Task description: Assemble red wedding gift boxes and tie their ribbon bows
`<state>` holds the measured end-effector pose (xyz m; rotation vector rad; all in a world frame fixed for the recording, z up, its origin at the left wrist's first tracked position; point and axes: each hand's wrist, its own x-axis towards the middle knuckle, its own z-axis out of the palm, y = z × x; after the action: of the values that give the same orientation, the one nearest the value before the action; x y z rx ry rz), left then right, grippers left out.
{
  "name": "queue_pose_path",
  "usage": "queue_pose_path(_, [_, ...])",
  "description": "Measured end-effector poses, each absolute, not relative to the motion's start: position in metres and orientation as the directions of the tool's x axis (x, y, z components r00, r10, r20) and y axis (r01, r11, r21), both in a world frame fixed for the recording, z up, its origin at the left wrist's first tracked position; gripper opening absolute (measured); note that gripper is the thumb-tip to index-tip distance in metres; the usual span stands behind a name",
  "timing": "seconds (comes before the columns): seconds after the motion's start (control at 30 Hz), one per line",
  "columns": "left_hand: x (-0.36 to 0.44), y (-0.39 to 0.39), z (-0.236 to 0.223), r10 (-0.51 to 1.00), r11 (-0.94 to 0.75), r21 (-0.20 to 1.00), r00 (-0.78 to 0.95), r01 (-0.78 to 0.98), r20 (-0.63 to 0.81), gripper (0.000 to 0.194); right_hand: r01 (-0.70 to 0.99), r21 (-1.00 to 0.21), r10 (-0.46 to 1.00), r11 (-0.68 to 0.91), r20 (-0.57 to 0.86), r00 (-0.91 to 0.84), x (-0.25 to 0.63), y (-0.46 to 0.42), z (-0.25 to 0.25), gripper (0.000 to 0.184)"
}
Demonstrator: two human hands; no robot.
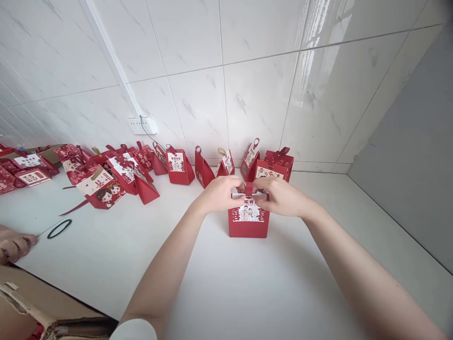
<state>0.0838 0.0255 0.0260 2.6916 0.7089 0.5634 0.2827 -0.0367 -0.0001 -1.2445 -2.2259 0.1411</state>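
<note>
A red paper gift box (248,229) with a white printed panel of a couple stands upright on the white table in front of me. My left hand (223,194) pinches its top edge from the left. From the right, my right hand (280,194) grips the same top edge, its thumb across the front. Between my fingers a red ribbon loop (249,189) stands up at the top. The box's back and part of its upper edge are hidden by my fingers.
Several finished-looking red boxes (179,170) line the tiled wall, more cluster at the left (102,189). A black ring (59,228) lies near another person's hand (16,244). A cardboard carton (53,302) stands at the lower left. A wall socket (141,125) has a cable.
</note>
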Motion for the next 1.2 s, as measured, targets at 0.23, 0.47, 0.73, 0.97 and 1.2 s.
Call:
queue_pose_path(0.23, [0.083, 0.027, 0.023, 0.516, -0.841, 0.354, 0.803, 0.409, 0.298, 0.008, 0.694, -0.455, 0.826, 0.559, 0.382, -0.415, 0.293, -0.035, 0.000, 0.011])
queue_pose_path(0.47, [0.080, 0.028, 0.027, 0.546, -0.801, 0.440, 0.796, 0.406, 0.260, 0.032, 0.726, -0.517, 0.890, 0.454, 0.298, -0.344, 0.306, -0.047, 0.013, 0.024])
queue_pose_path(0.73, [0.086, 0.026, 0.016, 0.526, -0.818, 0.444, 0.790, 0.367, 0.315, 0.028, 0.729, -0.450, 0.852, 0.516, 0.362, -0.379, 0.290, -0.049, 0.011, 0.013])
queue_pose_path(0.97, [0.084, 0.032, 0.009, 0.454, -0.872, 0.366, 0.819, 0.326, 0.352, 0.023, 0.725, -0.474, 0.861, 0.500, 0.364, -0.356, 0.282, -0.046, 0.002, 0.003])
queue_pose_path(1.2, [0.086, 0.031, 0.005, 0.432, -0.871, 0.419, 0.808, 0.258, 0.400, 0.014, 0.715, -0.475, 0.854, 0.513, 0.371, -0.366, 0.281, -0.045, 0.000, 0.004])
